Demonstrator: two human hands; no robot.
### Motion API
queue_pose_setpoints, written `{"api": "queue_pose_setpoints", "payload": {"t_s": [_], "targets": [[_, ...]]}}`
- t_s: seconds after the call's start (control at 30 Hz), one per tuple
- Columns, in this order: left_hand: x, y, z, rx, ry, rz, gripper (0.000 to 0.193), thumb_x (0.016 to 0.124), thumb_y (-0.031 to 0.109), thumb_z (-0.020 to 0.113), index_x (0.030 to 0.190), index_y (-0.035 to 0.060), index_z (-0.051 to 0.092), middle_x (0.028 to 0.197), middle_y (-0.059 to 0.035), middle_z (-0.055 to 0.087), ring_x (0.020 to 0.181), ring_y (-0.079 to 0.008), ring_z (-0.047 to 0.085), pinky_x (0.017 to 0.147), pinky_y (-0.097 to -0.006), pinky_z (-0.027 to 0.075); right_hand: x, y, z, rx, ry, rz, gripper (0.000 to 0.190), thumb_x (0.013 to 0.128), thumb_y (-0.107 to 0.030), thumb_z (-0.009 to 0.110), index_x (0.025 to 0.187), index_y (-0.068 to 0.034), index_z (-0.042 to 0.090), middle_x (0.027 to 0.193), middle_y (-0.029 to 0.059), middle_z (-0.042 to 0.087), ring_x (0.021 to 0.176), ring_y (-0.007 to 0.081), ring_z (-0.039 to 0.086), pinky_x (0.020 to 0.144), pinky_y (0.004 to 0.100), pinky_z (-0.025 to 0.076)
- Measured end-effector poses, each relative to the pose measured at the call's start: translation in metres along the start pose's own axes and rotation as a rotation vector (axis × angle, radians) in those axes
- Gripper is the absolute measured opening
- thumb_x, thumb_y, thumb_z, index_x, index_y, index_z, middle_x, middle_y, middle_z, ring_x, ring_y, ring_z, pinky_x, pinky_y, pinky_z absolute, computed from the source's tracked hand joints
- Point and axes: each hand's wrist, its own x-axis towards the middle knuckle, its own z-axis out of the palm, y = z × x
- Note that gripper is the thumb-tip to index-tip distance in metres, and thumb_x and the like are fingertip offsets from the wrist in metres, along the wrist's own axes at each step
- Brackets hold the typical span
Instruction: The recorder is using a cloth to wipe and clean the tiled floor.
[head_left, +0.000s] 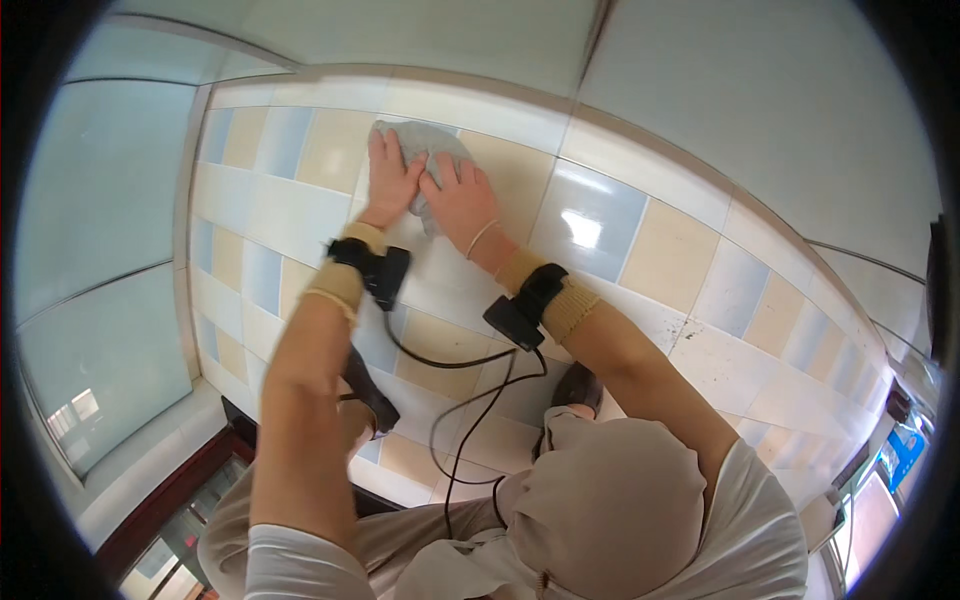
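Observation:
A crumpled grey cloth (431, 139) lies on the tiled floor (337, 150), close to the light border strip at the foot of the panels. My left hand (391, 176) presses down on the cloth's left part, fingers pointing away from me. Beside it, my right hand (461, 195) bears on the cloth's right part with bent fingers. The thumbs nearly meet. Both palms hide part of the cloth, and a loose corner hangs out between them towards me.
Pale panels (450, 34) bound the floor ahead, with more panels (105, 157) at left. Black cables (450, 365) run from both wrist devices towards my lap. My shoes (577, 386) stand close behind the hands. Small dark specks (690, 330) mark the floor. A blue packet (904, 454) is far right.

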Motion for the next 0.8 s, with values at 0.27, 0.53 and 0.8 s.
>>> {"api": "queue_pose_setpoints", "payload": {"t_s": [0.27,0.53,0.8], "targets": [[-0.035,0.132,0.145,0.144,0.124,0.449,0.063,0.083,0.014,0.055,0.136,-0.0066,0.029,0.142,-0.0294,0.025,0.131,-0.045,0.025,0.111,-0.0467,0.02,-0.131,0.107,-0.064,0.135,0.076,0.16,0.038,0.069,-0.005,0.061,0.106,-0.011,0.057,0.114,0.0141,0.05,0.1,0.0337,0.051,0.085,0.0402,0.046],[-0.054,0.334,0.271,-0.244,-0.288,0.711,0.02,0.078,0.005,0.053,0.095,-0.0033,0.058,0.107,-0.0172,0.056,0.106,-0.0348,0.052,0.093,-0.0374,0.042,-0.267,0.185,-0.177,0.096,0.085,0.721,0.043,0.065,0.001,0.06,0.107,-0.004,0.053,0.107,0.0205,0.048,0.104,0.0378,0.047,0.089,0.043,0.041],[-0.056,0.28,0.158,-0.677,0.175,0.465,0.022,0.077,-0.001,0.05,0.096,0.0035,0.059,0.101,-0.0139,0.062,0.093,-0.0313,0.058,0.08,-0.0378,0.047,-0.165,0.115,-0.21,0.344,0.127,0.434,0.043,0.064,0.001,0.061,0.107,-0.006,0.056,0.11,0.0175,0.048,0.103,0.0357,0.049,0.086,0.0386,0.043]]}}
